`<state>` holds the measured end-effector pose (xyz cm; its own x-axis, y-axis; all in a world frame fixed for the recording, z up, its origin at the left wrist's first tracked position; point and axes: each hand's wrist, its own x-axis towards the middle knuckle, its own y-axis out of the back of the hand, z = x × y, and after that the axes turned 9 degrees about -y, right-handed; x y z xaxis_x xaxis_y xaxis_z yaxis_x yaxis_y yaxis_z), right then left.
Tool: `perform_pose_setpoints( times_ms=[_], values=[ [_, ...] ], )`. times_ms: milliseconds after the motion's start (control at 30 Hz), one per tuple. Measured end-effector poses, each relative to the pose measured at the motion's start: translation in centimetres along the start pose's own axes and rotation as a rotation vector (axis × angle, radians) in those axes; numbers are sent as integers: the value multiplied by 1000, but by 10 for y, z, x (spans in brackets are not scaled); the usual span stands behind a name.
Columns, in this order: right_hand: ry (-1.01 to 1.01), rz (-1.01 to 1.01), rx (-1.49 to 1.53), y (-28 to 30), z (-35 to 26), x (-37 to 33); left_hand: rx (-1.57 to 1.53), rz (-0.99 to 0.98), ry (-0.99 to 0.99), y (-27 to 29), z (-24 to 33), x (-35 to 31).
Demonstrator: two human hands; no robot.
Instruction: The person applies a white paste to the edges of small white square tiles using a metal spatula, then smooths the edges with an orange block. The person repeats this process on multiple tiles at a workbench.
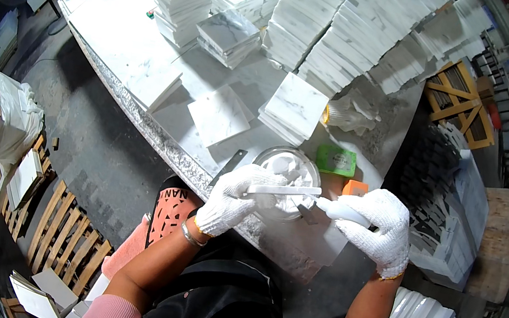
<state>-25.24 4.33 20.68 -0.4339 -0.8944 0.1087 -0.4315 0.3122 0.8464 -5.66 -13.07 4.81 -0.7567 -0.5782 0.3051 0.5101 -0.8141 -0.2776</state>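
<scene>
Both my hands wear white knit gloves. My left hand (235,198) is closed on one end of a narrow white strip (286,190), which points to the right over a round clear bowl (262,155) of white powder or paste. In my right hand (381,230) is a small white squeeze bottle (347,213). Its tip points left and is close to the strip's free end; I cannot tell if they touch. A flat dark metal blade (229,167) lies left of the bowl. A small stack of white marble tiles (292,108) stands behind the bowl.
A green packet (336,161) and an orange block (355,188) lie behind my right hand. Spare gloves (354,112) rest farther back. Tall tile stacks (307,15) fill the table's far side. Wooden pallets (68,232) are on the floor at left, and a wooden crate (462,103) stands at right.
</scene>
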Motion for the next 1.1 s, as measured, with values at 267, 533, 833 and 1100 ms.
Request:
perform_pose_setpoints(
  times_ms=[267,533,833,1100],
  values=[
    [38,-5,-19,2,-2,3,6,1,7,0,-1,0],
    [6,-5,-12,0,-3,2,-23,15,48,-1,4,1],
    [7,-14,-39,1,-5,4,-51,-16,-2,2,-1,1],
    [14,-12,-48,0,-4,5,-22,-24,-18,1,2,3]
  ],
)
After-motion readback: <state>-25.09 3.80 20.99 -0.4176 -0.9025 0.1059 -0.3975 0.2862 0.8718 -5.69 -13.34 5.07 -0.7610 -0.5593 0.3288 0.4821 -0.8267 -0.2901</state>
